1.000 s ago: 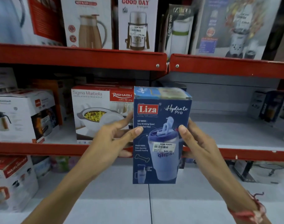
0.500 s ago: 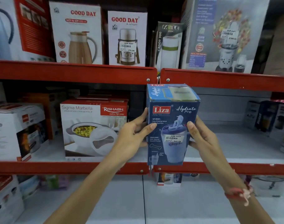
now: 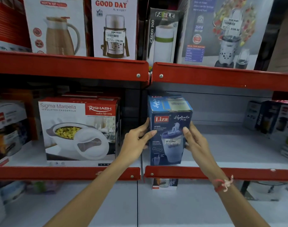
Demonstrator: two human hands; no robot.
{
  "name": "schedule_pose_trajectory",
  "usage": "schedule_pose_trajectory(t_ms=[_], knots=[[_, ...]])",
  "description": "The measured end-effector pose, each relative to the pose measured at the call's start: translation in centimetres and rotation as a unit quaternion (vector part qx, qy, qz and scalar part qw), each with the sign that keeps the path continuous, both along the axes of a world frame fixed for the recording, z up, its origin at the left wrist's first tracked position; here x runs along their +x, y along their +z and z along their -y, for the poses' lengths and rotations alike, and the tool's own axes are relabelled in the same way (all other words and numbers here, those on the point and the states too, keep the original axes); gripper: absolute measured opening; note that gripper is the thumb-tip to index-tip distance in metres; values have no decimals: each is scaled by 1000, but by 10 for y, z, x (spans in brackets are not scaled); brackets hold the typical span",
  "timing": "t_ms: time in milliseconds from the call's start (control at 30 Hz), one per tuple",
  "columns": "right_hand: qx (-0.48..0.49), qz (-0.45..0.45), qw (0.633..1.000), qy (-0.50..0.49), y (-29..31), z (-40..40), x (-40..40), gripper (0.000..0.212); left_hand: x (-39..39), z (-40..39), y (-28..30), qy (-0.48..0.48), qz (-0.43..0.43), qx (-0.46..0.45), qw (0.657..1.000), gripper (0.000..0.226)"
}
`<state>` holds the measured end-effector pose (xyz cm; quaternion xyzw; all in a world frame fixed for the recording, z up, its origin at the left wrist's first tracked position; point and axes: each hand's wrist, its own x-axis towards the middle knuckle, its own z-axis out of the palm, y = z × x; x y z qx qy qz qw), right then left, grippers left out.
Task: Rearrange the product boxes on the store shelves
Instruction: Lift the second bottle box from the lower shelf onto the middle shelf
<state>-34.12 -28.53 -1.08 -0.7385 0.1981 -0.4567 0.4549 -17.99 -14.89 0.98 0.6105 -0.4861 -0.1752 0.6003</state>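
A tall blue Liza Hydrate Pro box (image 3: 169,125) stands upright at the left end of the middle shelf's right bay (image 3: 238,151), its base just behind the red front lip. My left hand (image 3: 136,141) grips its left side and my right hand (image 3: 195,141) grips its right side, thumbs on the front face. A white price sticker shows on the front between my thumbs.
A red-and-white Rishabh casserole box (image 3: 79,128) stands left of the bay joint. Dark boxes (image 3: 271,118) sit at the far right of the same shelf. The upper shelf lip (image 3: 221,76) hangs close above, loaded with Good Day, Fable and blender boxes. Another small box (image 3: 164,184) is below.
Both hands have carried the blue box up and forward from in front of the shelf lip onto the middle shelf. The view has moved closer to the shelves.
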Motion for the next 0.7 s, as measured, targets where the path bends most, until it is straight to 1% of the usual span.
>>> schedule_pose_trajectory(t_ms=[167,333,500,700], knots=[[28,-31,999,-13,8,23,11,47,2,27,9,41,28,26,998,43],[51,-36,997,-33,6,35,16,46,3,39,2,62,36,15,997,44],[58,-35,997,-40,6,38,19,47,4,40,1,53,27,11,998,44],[69,-36,996,-41,8,34,23,42,8,38,3,52,8,14,999,44]])
